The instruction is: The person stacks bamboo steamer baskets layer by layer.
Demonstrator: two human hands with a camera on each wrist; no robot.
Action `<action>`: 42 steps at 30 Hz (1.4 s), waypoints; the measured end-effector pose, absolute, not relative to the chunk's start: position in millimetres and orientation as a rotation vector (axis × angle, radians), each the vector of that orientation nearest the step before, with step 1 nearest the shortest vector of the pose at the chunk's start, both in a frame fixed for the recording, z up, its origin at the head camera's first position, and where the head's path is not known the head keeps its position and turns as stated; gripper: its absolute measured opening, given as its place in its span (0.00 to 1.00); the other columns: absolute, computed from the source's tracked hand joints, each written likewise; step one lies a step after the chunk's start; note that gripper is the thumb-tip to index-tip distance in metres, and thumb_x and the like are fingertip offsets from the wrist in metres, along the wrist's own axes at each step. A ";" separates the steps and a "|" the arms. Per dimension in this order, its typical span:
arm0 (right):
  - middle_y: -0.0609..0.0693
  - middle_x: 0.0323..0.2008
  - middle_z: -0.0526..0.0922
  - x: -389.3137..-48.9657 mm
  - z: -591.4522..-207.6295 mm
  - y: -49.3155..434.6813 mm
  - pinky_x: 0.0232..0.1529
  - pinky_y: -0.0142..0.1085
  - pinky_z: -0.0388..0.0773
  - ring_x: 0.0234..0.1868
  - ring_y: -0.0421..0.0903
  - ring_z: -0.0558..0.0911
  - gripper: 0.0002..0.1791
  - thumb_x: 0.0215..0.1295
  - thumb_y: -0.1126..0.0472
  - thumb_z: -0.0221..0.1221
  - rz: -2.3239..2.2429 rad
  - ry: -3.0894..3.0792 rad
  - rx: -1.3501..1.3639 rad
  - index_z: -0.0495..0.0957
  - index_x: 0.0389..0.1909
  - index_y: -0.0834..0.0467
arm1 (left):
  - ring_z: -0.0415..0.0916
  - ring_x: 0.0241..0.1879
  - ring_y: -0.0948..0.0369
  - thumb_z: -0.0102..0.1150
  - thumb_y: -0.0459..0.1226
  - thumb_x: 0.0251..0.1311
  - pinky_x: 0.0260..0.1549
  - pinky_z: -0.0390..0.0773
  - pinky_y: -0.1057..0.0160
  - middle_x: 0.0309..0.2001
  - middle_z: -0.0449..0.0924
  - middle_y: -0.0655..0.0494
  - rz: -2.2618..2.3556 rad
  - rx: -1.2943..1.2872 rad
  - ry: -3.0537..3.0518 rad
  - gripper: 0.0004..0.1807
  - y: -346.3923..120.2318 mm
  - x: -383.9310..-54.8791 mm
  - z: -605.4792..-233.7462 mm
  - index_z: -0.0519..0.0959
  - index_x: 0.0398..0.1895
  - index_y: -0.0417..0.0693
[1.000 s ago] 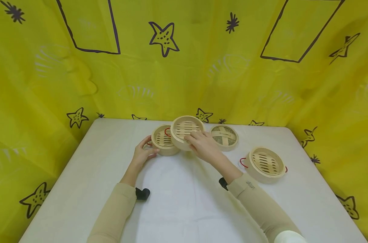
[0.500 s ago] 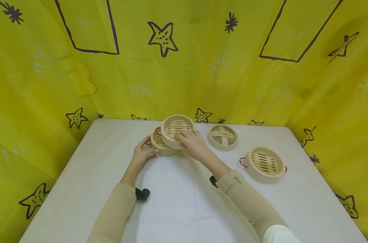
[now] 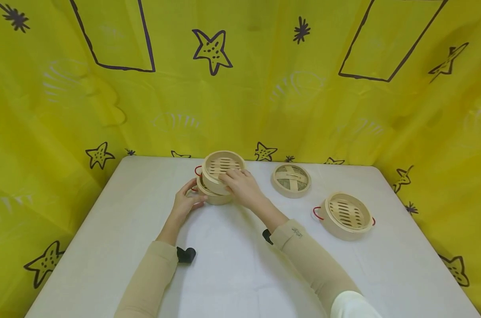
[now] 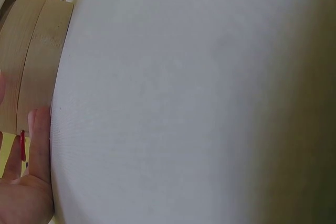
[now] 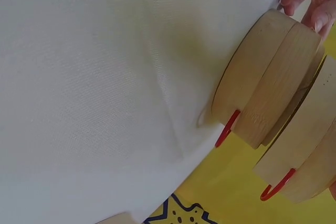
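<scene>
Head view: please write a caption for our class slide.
Right hand holds upper steamer above lower steamer, held by left hand; lid and third steamer at right.

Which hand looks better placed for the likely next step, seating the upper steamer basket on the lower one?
Probably the right hand: it grips the upper basket, held over the lower basket. The left hand holds the lower basket's side, so it seems better suited to steadying.

Yellow curtain (image 3: 240,97) behind a white table (image 3: 232,274)
Dark-outlined starfish (image 3: 212,51) and faint pale shell shapes (image 3: 302,82) decorate the curtain's soft folds.
</scene>
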State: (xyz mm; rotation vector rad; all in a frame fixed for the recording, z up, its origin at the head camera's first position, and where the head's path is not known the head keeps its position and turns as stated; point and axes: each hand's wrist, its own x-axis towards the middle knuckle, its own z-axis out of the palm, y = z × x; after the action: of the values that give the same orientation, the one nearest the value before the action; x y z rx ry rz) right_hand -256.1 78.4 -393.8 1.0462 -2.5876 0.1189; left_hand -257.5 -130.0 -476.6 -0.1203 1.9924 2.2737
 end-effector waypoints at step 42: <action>0.49 0.47 0.74 -258.1 -397.0 53.8 0.54 0.45 0.70 0.55 0.47 0.69 0.20 0.57 0.60 0.61 0.076 -2.606 1.038 0.73 0.52 0.53 | 0.74 0.35 0.64 0.63 0.23 0.47 0.37 0.81 0.64 0.66 0.56 0.52 2.250 -0.132 2.024 0.42 -130.7 -257.8 -478.5 0.59 0.67 0.50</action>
State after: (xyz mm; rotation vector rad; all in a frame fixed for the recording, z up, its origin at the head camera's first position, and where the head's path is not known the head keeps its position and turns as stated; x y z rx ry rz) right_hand -258.1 53.8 -397.0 1.0375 -2.6059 0.0762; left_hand -257.8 -130.7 -478.5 -0.1316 2.0243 2.2497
